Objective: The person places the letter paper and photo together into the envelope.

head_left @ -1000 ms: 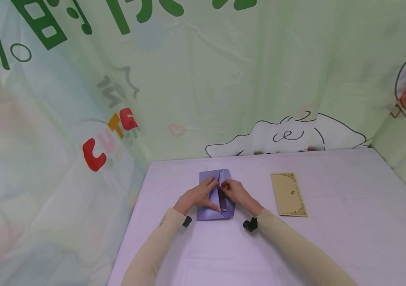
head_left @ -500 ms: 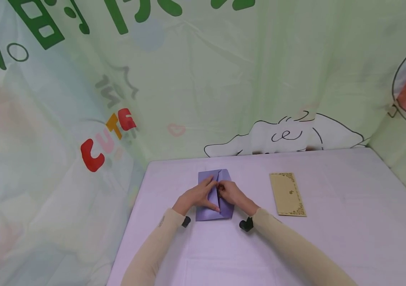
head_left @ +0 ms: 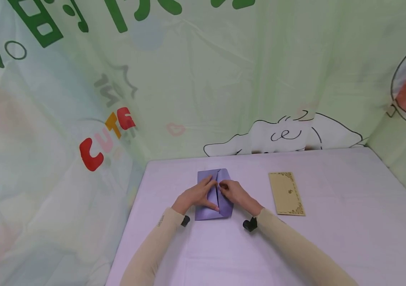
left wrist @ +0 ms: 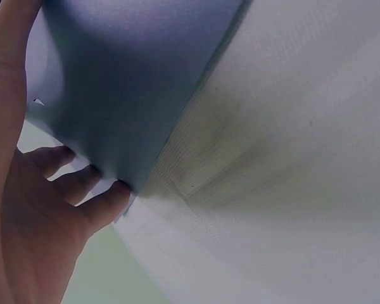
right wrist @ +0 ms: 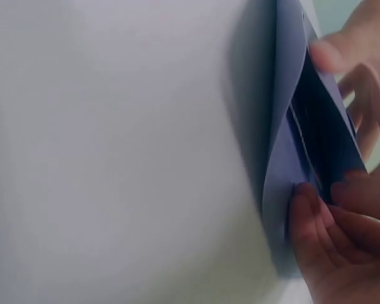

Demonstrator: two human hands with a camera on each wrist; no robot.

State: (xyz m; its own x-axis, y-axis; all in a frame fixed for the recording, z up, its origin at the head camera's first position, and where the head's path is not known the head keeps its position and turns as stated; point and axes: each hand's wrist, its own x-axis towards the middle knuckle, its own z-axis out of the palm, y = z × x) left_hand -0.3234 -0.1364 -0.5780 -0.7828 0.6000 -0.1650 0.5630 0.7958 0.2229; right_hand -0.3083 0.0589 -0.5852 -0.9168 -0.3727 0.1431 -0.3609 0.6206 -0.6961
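Observation:
A purple envelope point(head_left: 206, 214) lies on the table, its flap point(right wrist: 285, 158) standing up along the right side. My left hand point(head_left: 196, 195) rests on it with spread fingers, the thumb by the opening's edge. In the left wrist view, the left fingertips point(left wrist: 117, 190) touch the envelope's edge. My right hand point(head_left: 238, 194) has curled fingers at the opening, beside the flap. In the right wrist view its fingertips point(right wrist: 304, 206) touch the inside of the flap. A thin edge point(right wrist: 304, 142) shows within the dark opening. Whether the right fingers pinch anything is hidden.
A flat tan card point(head_left: 285, 194) with an ornate brown border lies to the right of the envelope. The table point(head_left: 349, 238) has a pale lilac cover. A printed curtain point(head_left: 188, 79) hangs behind the table and along its left side.
A dark, narrow piece, held by the right hand a second ago, has slid into the envelope's opening. The right hand went left with it, then drew back slightly. The left hand stays put.

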